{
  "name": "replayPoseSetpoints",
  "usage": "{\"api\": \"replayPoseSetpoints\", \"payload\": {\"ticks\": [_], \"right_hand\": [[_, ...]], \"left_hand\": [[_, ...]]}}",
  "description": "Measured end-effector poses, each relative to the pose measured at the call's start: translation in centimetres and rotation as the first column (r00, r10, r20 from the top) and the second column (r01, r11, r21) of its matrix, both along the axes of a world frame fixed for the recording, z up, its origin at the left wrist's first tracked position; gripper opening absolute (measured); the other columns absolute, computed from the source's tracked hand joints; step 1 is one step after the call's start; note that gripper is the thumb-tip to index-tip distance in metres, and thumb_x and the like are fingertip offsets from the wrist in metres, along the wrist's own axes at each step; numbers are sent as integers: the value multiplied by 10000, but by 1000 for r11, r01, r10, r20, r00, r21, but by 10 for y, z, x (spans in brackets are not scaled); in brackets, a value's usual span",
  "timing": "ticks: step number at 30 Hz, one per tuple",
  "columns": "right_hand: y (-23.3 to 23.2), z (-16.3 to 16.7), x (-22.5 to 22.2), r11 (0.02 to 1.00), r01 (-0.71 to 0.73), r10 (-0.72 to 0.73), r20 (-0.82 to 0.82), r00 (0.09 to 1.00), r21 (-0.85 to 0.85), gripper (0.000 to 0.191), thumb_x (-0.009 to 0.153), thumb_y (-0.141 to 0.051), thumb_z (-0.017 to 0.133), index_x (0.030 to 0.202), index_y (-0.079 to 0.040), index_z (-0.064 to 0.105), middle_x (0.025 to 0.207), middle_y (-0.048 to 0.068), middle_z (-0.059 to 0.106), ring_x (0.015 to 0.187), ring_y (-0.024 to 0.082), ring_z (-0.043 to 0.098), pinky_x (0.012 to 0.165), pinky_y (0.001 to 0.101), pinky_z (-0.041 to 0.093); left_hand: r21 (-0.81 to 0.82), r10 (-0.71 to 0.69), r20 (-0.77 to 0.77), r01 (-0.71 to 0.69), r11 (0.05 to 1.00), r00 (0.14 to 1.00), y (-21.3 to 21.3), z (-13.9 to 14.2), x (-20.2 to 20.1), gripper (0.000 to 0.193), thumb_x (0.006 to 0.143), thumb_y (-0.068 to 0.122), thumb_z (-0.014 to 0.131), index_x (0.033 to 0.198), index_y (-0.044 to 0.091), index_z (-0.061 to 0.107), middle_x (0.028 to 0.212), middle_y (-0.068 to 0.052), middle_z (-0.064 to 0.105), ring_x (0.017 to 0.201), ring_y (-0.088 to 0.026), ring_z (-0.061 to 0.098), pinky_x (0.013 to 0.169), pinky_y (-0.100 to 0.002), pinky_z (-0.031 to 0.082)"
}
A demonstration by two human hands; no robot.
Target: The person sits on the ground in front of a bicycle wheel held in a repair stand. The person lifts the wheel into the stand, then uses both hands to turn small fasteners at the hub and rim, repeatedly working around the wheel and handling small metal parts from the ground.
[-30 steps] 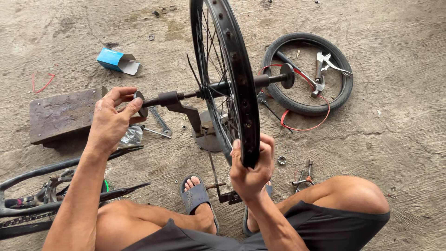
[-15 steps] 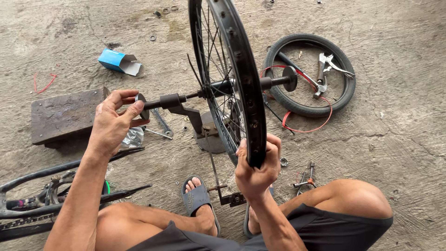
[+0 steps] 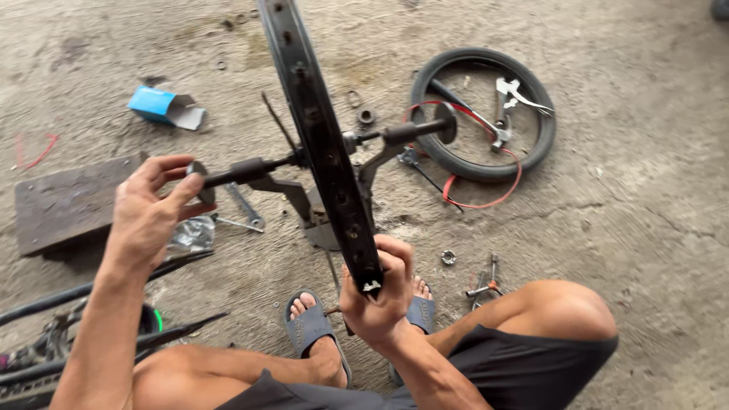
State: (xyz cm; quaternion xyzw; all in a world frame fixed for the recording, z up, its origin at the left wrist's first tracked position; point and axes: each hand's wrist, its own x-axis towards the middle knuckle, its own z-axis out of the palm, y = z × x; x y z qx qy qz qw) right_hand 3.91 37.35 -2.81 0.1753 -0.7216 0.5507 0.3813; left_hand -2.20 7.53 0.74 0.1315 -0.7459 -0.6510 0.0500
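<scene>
Head view: wheel rim (image 3: 319, 144) stands upright on its edge, axle (image 3: 250, 168) running 9-to-3 through the hub on a stand. Right hand (image 3: 377, 298) closed around rim's near edge at 6 o'clock, same grip as 0.5 s ago. Left hand (image 3: 152, 209) fingers curled on axle's left end w/ thumb and index pinching the tip; it looked looser before, now set tighter. Rim leans slightly more toward 11 than a sec ago, though cam shifted too. Tyre (image 3: 483, 114) w/ pliers (image 3: 512, 95) inside lies at 2 o'clock, blue box (image 3: 163, 106) at 10, spanner (image 3: 243, 209) on the floor just beside left hand.
</scene>
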Motion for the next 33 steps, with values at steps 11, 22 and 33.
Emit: {"api": "replayPoseSetpoints", "payload": {"ticks": [11, 22, 33], "right_hand": [[25, 0, -11, 1000, -20, 20, -18, 1000, -5, 230, 877, 80, 683, 1059, -6, 573, 1094, 134, 579, 948, 210, 619, 784, 303, 531], [30, 10, -16, 999, 17, -16, 27, 1000, -35, 248, 863, 76, 685, 1086, 21, 590, 1119, 171, 609, 920, 203, 645, 746, 290, 544], [34, 15, -17, 999, 13, -11, 36, 999, -50, 270, 852, 91, 686, 1092, 20, 584, 1137, 166, 600, 940, 200, 645, 762, 295, 549]], "left_hand": [[208, -156, -69, 167, 964, 985, 3, -7, -11, 595, 920, 176, 691, 1446, -23, 495, 1177, -109, 643, 1112, -226, 657, 958, -377, 572], [110, -82, 291, 51, 993, 953, 16, 10, -18, 507, 1064, 296, 507, 1501, 43, 545, 1249, -325, 593, 1088, -385, 656, 961, -503, 562], [31, -136, 49, 134, 990, 990, 17, 13, -24, 666, 932, 340, 626, 1524, 76, 472, 1399, -173, 570, 1100, -211, 628, 960, -383, 550]]}}
